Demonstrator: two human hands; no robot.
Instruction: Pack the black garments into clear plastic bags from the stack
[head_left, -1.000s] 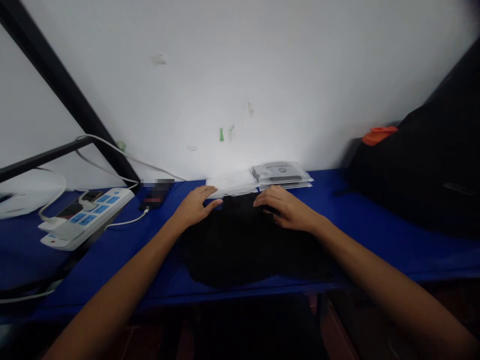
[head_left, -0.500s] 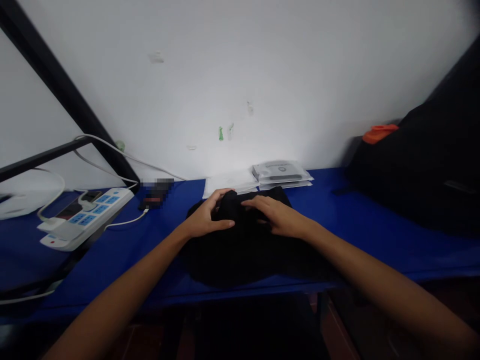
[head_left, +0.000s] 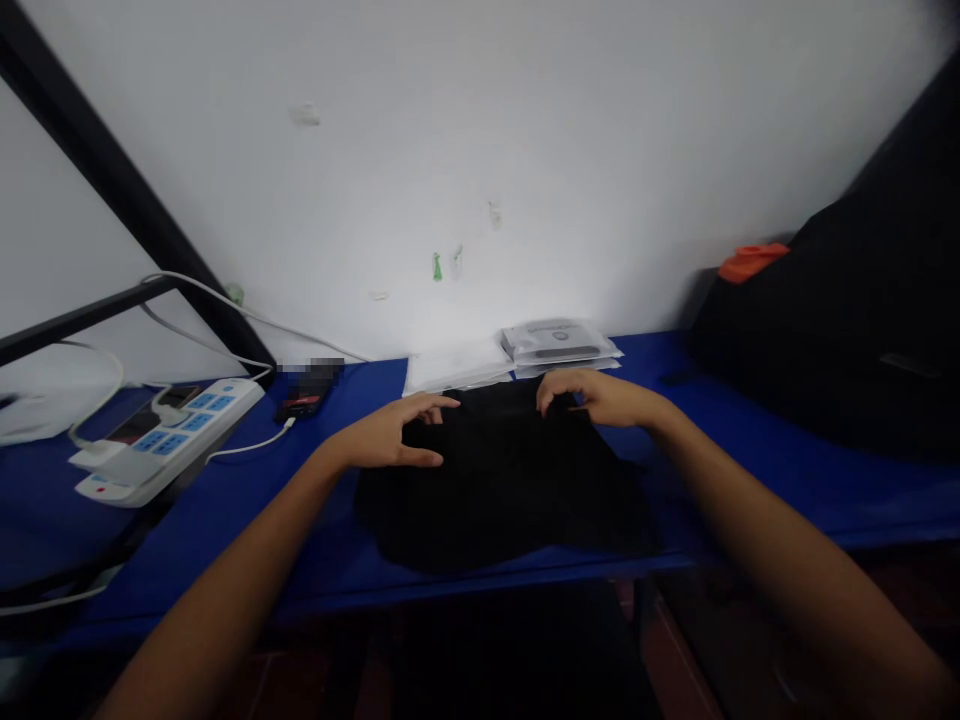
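Observation:
A black cloth item [head_left: 510, 490], perhaps a garment, lies spread in front of me on the blue tabletop; its folds are too dark to make out. My left hand [head_left: 397, 432] is at its upper left part, thumb and fingers apart, holding nothing I can see. At the upper right part, my right hand [head_left: 581, 398] arches over the cloth with bent fingers pointing down and a gap to the thumb. Whether its fingertips touch the fabric is hard to tell.
White papers [head_left: 454, 365] and a plastic-wrapped packet [head_left: 559, 342] lie behind the cloth by the wall. At left are a white power strip [head_left: 176, 435], cables and a partly blurred dark device [head_left: 311, 388]. A large black bag-like shape [head_left: 840, 350] with an orange piece [head_left: 752, 262] stands right.
My hands have moved apart, the left one leftward and the right one rightward. The bunched raised part of the cloth between them now lies flatter and wider.

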